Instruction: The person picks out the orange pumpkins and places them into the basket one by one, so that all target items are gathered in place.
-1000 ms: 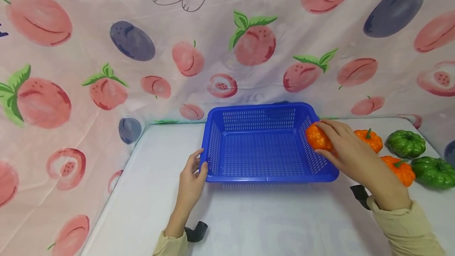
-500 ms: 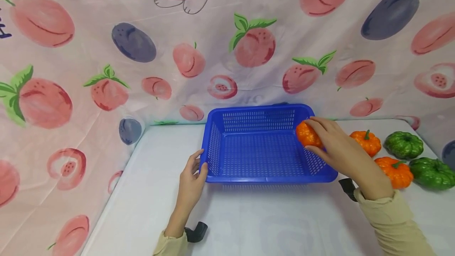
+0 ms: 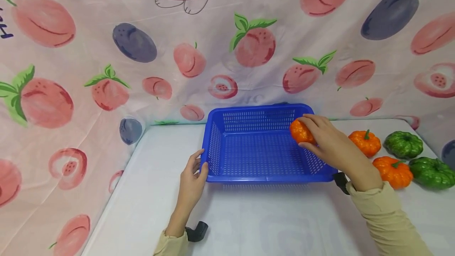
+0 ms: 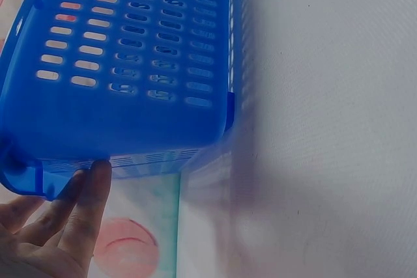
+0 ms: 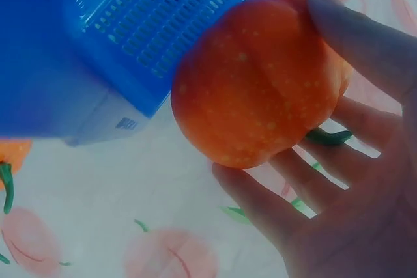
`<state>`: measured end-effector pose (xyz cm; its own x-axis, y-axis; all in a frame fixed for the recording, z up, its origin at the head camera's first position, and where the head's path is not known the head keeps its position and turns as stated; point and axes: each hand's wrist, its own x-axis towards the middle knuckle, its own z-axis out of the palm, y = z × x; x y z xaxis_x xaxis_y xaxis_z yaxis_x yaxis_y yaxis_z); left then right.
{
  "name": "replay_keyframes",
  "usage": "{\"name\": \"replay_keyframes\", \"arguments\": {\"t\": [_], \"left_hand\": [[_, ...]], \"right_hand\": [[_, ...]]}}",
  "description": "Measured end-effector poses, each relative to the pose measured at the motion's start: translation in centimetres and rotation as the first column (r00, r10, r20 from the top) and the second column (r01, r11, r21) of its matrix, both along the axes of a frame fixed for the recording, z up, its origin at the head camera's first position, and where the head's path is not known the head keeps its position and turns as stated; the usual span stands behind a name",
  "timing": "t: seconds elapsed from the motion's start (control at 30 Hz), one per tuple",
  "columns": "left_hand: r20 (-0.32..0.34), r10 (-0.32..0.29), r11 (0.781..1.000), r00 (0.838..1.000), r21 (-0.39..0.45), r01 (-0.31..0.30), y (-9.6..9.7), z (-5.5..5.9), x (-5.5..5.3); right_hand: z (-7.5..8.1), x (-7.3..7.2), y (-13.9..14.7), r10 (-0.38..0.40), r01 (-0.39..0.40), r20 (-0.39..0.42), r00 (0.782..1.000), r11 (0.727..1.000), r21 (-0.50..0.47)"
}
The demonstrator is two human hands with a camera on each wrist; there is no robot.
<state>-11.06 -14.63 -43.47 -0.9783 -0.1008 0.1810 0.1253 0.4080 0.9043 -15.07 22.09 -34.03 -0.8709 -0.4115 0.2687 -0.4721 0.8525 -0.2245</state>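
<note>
A blue plastic basket (image 3: 263, 179) with slotted sides stands on the white table. My left hand (image 3: 192, 185) holds its left rim, thumb over the edge; the left wrist view shows the fingers (image 4: 88, 209) against the basket's outer wall. With my right hand (image 3: 328, 145) I grip a small orange pumpkin (image 3: 301, 131) above the basket's right side. In the right wrist view the pumpkin (image 5: 260, 83) lies between thumb and fingers, its green stem turned toward the palm. The basket's floor shows bare blue mesh.
Two more orange pumpkins (image 3: 392, 172) and two green pumpkins (image 3: 404, 144) sit on the table to the right, beside my right forearm. A fruit-printed cloth (image 3: 256, 82) hangs behind the table and along its left side.
My right hand has carried the orange pumpkin leftward, from the basket's right rim to over its inside. The left hand and the basket have stayed in place.
</note>
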Motion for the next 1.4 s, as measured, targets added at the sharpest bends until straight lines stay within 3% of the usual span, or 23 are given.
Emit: {"name": "replay_keyframes", "arguments": {"t": [1.4], "left_hand": [[0.003,0.005,1.000,1.000,0.012,-0.005,0.0,0.1,0.1]], "right_hand": [[0.0,-2.9,-2.4,0.072,-0.071,0.029,0.997,0.997,-0.038]]}}
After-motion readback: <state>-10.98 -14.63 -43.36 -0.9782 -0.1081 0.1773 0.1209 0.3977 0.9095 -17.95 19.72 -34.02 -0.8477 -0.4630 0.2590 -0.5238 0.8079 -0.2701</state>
